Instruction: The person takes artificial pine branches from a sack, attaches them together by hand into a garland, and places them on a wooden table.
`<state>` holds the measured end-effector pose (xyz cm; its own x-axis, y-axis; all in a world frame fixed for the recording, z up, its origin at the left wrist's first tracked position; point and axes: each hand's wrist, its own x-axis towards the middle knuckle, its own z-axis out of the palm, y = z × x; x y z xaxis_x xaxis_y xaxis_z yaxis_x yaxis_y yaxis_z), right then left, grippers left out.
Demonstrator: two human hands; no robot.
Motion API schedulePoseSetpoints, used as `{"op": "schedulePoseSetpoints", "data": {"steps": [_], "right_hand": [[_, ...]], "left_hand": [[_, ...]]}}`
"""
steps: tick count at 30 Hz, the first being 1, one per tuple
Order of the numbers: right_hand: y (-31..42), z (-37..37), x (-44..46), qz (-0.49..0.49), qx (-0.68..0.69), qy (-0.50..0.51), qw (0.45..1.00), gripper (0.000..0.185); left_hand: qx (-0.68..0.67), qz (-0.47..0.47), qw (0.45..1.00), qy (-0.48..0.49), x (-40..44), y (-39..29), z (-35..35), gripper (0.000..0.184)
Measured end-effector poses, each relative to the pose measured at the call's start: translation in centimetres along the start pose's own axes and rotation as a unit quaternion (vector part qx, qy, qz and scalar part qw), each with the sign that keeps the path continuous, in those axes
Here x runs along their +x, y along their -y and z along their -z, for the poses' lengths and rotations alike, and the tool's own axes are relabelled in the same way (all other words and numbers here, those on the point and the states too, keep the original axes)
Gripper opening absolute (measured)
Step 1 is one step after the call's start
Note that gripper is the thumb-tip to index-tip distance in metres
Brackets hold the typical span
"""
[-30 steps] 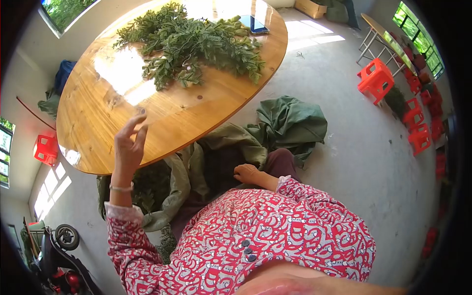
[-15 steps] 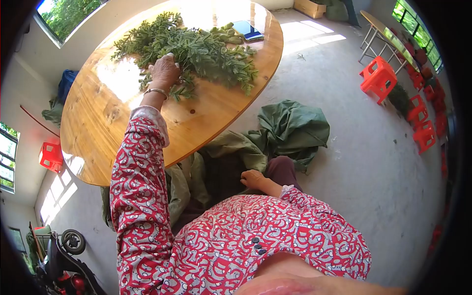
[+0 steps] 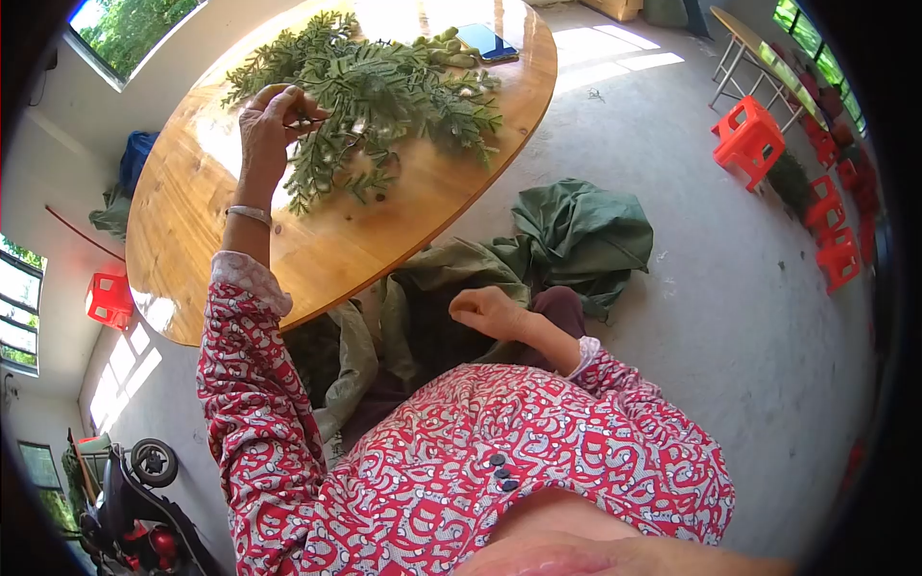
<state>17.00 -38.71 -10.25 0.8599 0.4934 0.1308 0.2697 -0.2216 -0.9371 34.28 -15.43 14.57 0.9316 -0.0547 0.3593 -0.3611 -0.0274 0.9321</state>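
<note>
My left hand [image 3: 272,123] is over the wooden table, with thumb and fingers pinched on the stem of a green needle-leaved branch [image 3: 341,154]. That branch lies at the near side of a heap of similar evergreen branches [image 3: 384,82], and where it ends among them is hard to see. Low in front of my body, my right hand [image 3: 488,312] is held above my lap with its fingers curled in. Whatever it may hold is hidden. Dark green cloth [image 3: 581,240] spreads over the lap and beyond it.
On the round wooden table [image 3: 216,250] lie a phone [image 3: 490,42] and a crumpled pale green bundle [image 3: 447,50]. Red plastic stools [image 3: 749,142] stand on the floor to the right, another red stool [image 3: 109,300] at the left. A scooter [image 3: 144,509] is parked lower left.
My left hand has moved left and up from within the heap, pulling a branch toward the near side. My right hand has risen slightly off the lap. The view has shifted a little.
</note>
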Motion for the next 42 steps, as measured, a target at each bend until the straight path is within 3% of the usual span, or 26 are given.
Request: {"op": "schedulePoseSetpoints", "data": {"steps": [2, 4, 6, 8, 11, 14, 17, 21, 24, 27, 32, 34, 35, 38, 42], "right_hand": [[7.0, 3.1, 1.6, 0.072, 0.039, -0.075, 0.994, 0.019], [10.6, 5.6, 5.3, 0.269, -0.046, -0.243, 0.931, 0.030], [12.6, 7.2, 10.1, 0.320, -0.162, -0.330, 0.873, 0.039], [11.6, 7.0, 15.3, 0.287, -0.187, -0.282, 0.896, 0.053], [11.0, 5.5, 19.4, 0.311, -0.289, -0.258, 0.868, 0.064], [9.9, 6.1, 19.5, 0.235, -0.286, -0.222, 0.902, 0.068], [8.9, 6.3, 19.4, 0.166, -0.425, -0.271, 0.848, 0.073], [6.6, 6.9, 21.6, 0.234, -0.414, -0.264, 0.839, 0.071], [9.2, 7.1, 20.3, 0.054, -0.469, -0.143, 0.870, 0.065], [8.2, 6.9, 20.4, 0.116, -0.428, -0.235, 0.865, 0.061], [7.0, 8.5, 21.9, 0.065, -0.433, -0.207, 0.875, 0.057], [7.0, 8.6, 22.3, 0.065, -0.432, -0.205, 0.876, 0.055], [8.0, 8.7, 21.7, 0.020, -0.424, -0.165, 0.890, 0.054], [7.7, 8.5, 21.2, 0.083, -0.436, -0.203, 0.873, 0.055], [8.9, 9.4, 19.9, 0.100, -0.421, -0.171, 0.885, 0.051]], "left_hand": [[0.002, 0.009, 1.000, 0.015, -0.6, 0.2, 0.2, 0.013], [0.007, 0.015, 1.000, 0.025, -1.1, 0.6, -0.1, 0.013], [0.020, 0.026, 0.999, 0.029, -1.9, 0.6, -0.9, 0.013], [-0.014, 0.029, 0.999, 0.041, -2.7, 0.3, -1.8, 0.012], [0.026, 0.034, 0.996, 0.076, -3.4, -0.1, -2.6, 0.012], [0.098, 0.075, 0.986, 0.113, -4.5, 0.3, -3.5, 0.013], [0.113, 0.118, 0.981, 0.103, -4.7, 0.1, -1.8, 0.010], [0.113, 0.130, 0.983, 0.064, -4.6, -2.9, -0.1, 0.009], [0.096, 0.116, 0.988, 0.037, -4.1, -5.6, 1.1, 0.010], [0.106, 0.088, 0.990, -0.010, -3.8, -7.9, 2.8, 0.011], [0.071, 0.035, 0.994, -0.081, -3.0, -13.8, 8.8, 0.010], [0.043, 0.038, 0.997, -0.050, -3.6, -14.9, 9.6, 0.010], [0.035, 0.040, 0.998, -0.045, -4.0, -15.0, 9.8, 0.010], [0.005, 0.062, 0.998, 0.005, -4.9, -14.9, 11.0, 0.011], [-0.057, 0.099, 0.991, 0.068, -5.7, -12.9, 12.0, 0.016]]}}
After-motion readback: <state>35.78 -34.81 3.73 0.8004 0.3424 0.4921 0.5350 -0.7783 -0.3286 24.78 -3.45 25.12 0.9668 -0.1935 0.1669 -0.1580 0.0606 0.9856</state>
